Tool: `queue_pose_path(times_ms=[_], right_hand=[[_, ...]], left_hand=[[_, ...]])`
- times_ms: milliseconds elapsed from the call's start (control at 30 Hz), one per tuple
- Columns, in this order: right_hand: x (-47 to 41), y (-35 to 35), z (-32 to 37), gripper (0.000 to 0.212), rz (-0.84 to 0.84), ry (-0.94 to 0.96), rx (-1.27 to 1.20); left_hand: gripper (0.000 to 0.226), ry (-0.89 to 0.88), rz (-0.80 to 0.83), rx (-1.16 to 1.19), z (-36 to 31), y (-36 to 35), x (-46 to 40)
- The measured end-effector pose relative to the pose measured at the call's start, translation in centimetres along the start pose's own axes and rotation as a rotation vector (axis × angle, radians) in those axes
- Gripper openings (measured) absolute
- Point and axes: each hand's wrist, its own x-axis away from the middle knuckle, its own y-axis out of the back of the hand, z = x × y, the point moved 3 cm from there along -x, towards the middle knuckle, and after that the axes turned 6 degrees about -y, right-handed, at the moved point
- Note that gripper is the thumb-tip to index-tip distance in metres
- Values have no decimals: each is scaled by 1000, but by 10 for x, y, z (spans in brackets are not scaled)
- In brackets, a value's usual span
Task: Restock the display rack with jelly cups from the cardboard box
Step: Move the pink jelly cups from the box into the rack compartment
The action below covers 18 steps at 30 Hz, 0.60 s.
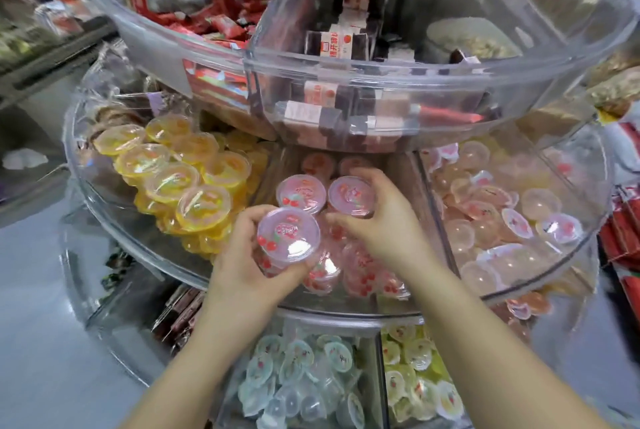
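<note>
Your left hand (242, 255) grips a pink cup (288, 233); your right hand (377, 220) grasps another cup (351, 195) in the rack (104, 193).

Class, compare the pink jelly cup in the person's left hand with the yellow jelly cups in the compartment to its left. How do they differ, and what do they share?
The pink jelly cup has a pink lid printed with red cherries; the yellow jelly cups are yellow with clear glossy lids. The pink cup is gripped by the left hand above its compartment; the yellow cups rest stacked in rows, untouched. Both are round, sealed plastic cups on the same rack tier.
</note>
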Motion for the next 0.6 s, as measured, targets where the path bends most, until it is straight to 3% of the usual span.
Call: queue_pose_path(times_ms=[200,467,600], right_hand=[[8,1,-8,59,-6,16,85],[12,-11,0,52,-137,10,34],[15,-8,-4,81,-76,-41,66]], left_hand=[[55,48,20,-10,10,2,-3],[52,40,56,24,11,-1,-3],[53,30,58,39,10,-4,-3]])
